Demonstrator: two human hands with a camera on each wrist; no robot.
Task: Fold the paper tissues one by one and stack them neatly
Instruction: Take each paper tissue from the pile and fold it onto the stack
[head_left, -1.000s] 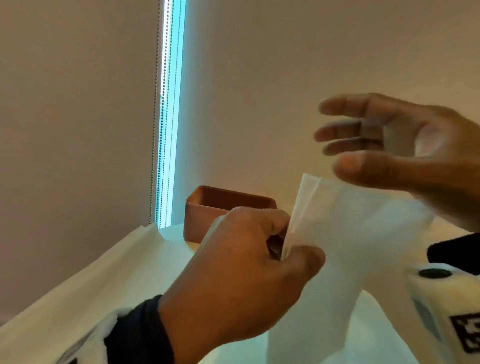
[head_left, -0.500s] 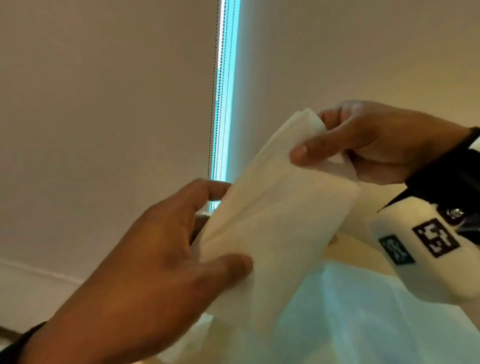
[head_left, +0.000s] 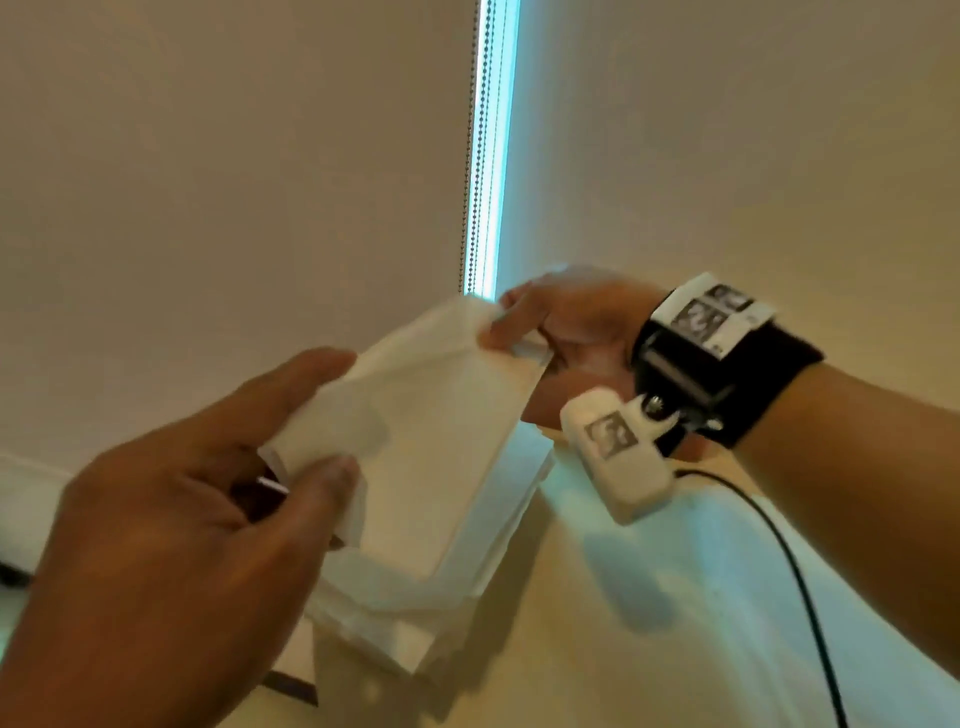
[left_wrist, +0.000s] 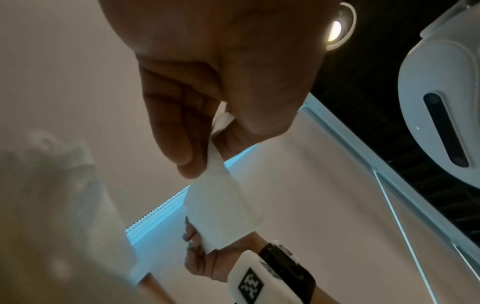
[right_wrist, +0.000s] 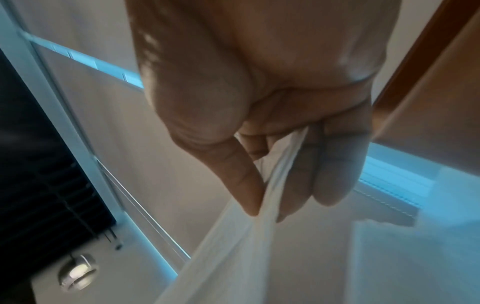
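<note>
Above the cloth-covered table (head_left: 675, 623), in front of the pale blinds (head_left: 234, 156) with the strip of blue light between them, I hold 1 tissue (head_left: 431, 415) up in the air between my 2 hands; largest in view is my left hand (head_left: 171, 519), whose thumb and forefinger pinch the tissue's near end; my right hand (head_left: 561, 338), wearing a black wrist strap (head_left: 727, 364) with a white tag block (head_left: 613, 457), pinches the far upper corner between thumb and fingers (right_wrist: 332, 168). The hands stand apart, each clamped on its own end, the sheet stretched slantwise between them. A second ago my right hand was spread and clear of the tissue while the left alone gripped it; half a second ago it had closed on the top edge, and since then the sheet has been drawn out longer and flatter. I judge that the tissue is now squared for its fold, not yet folded. Below it lies a small pile of white tissues (head_left: 441, 613) on the table, where I expect this 1 to go; how many it holds I cannot tell.
</note>
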